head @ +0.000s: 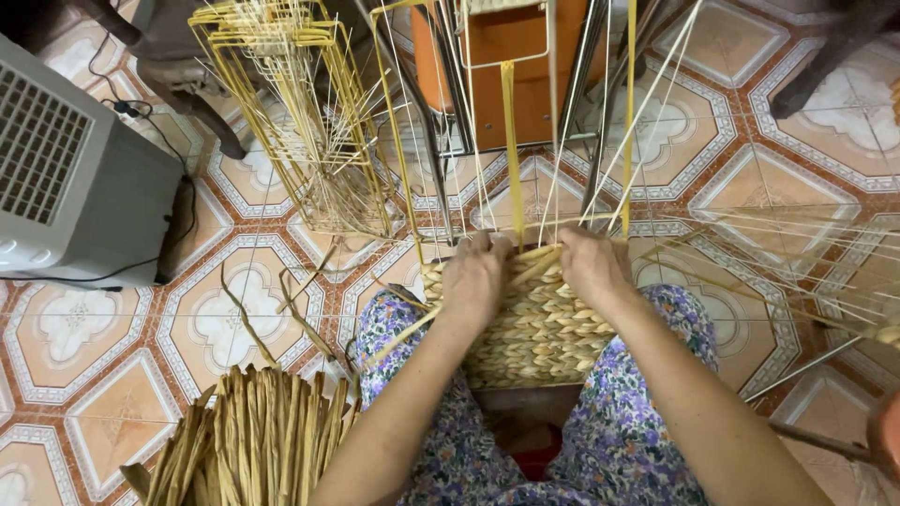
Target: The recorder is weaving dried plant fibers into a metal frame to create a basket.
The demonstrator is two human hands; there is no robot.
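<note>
A half-woven straw basket panel (pixel 539 328) rests on my lap, its braided rows pale yellow. My left hand (pixel 473 276) grips the top edge of the weave on the left, fingers curled over it. My right hand (pixel 591 264) presses on the top edge at the right, fingers closed around a strand. Between the hands a flat yellow strand (pixel 512 159) runs straight up. Thin upright stakes (pixel 562 122) of the frame rise from the weave's edge.
A bundle of dried brown straw (pixel 248 440) lies on the tiled floor at lower left. A yellow wire frame with loose straw (pixel 300 112) stands behind it. A grey box appliance (pixel 66 169) is at the left. An orange stool (pixel 511 66) stands ahead. Loose thin stalks (pixel 787 253) fan out right.
</note>
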